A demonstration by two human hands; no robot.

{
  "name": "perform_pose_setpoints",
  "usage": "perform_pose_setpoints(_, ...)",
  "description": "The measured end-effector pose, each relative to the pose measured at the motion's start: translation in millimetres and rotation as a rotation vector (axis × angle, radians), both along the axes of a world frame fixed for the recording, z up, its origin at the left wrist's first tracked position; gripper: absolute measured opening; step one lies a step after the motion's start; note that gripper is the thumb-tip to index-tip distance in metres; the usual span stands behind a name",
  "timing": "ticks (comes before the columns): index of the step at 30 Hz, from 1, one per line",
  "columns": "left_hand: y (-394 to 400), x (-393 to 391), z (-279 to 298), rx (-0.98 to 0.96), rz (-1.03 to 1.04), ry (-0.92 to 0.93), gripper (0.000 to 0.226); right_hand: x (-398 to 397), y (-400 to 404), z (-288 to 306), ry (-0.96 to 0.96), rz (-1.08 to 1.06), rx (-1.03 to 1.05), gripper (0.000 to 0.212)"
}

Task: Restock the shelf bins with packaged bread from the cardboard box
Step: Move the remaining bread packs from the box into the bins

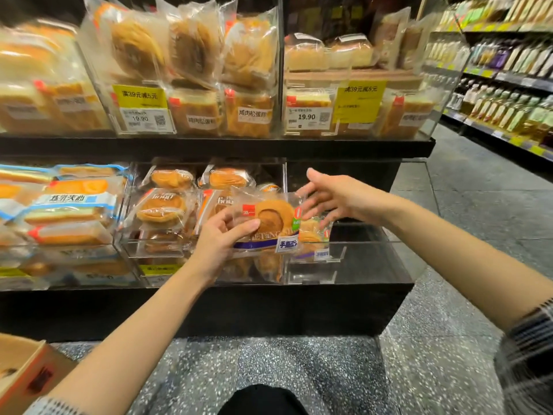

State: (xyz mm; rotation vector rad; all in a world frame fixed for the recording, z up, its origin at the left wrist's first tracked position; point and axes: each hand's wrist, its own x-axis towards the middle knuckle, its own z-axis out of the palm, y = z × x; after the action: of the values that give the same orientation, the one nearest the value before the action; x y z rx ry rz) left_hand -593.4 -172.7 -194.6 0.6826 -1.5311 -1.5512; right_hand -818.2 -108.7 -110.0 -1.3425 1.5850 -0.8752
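My left hand [223, 235] grips a clear pack of round bread [270, 220] with a red label and a purple band, holding it over the front of the lower shelf's clear bins. My right hand [326, 199] is spread with straight fingers just right of the pack, over the right-hand bin [374, 259], where another such pack [314, 238] lies. The middle bin [155, 250] holds several round bread packs. A corner of the cardboard box [27, 372] shows at the bottom left on the floor.
The upper shelf [209, 145] carries clear bins of sliced loaves and buns with yellow price tags. Blue-and-white sandwich packs [68, 205] fill the lower left bin. An aisle of bottles [508, 100] runs at the right. Speckled floor [299, 363] lies below.
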Motion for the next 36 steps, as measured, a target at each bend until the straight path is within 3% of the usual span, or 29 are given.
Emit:
perform_pose_setpoints(1,0,-5,1,-0.007,-0.011,-0.004,0.06,4,9,5,-0.02,0.085,0.027,0.048)
perform_pose_setpoints(4,5,-19,4,-0.015,-0.054,0.002,0.06,5,21,0,0.181,0.114,-0.042,0.052)
perform_pose_setpoints(7,9,-29,7,-0.067,-0.096,-0.023,0.055,-8,26,2,0.136,0.018,-0.117,0.041)
perform_pose_setpoints(11,8,-33,9,-0.154,-0.105,-0.08,0.065,-42,28,15,0.192,-0.132,-0.187,0.028)
perform_pose_setpoints(14,6,-30,3,-0.159,-0.081,-0.104,0.048,-69,21,9,0.31,-0.281,-0.204,0.029)
perform_pose_setpoints(18,8,-25,-10,-0.151,-0.111,-0.147,0.029,-80,7,-23,0.548,-0.248,-0.036,0.031)
perform_pose_setpoints(26,8,-14,-33,-0.073,-0.062,-0.169,0.016,-55,-34,-88,0.41,-0.106,0.327,0.018)
perform_pose_setpoints(29,6,-10,-36,-0.088,-0.046,-0.177,0.016,-50,-46,-101,0.531,-0.069,0.334,0.01)
perform_pose_setpoints(36,6,-4,-36,-0.08,-0.063,-0.228,0.017,-46,-52,-109,0.655,-0.011,0.346,0.014)
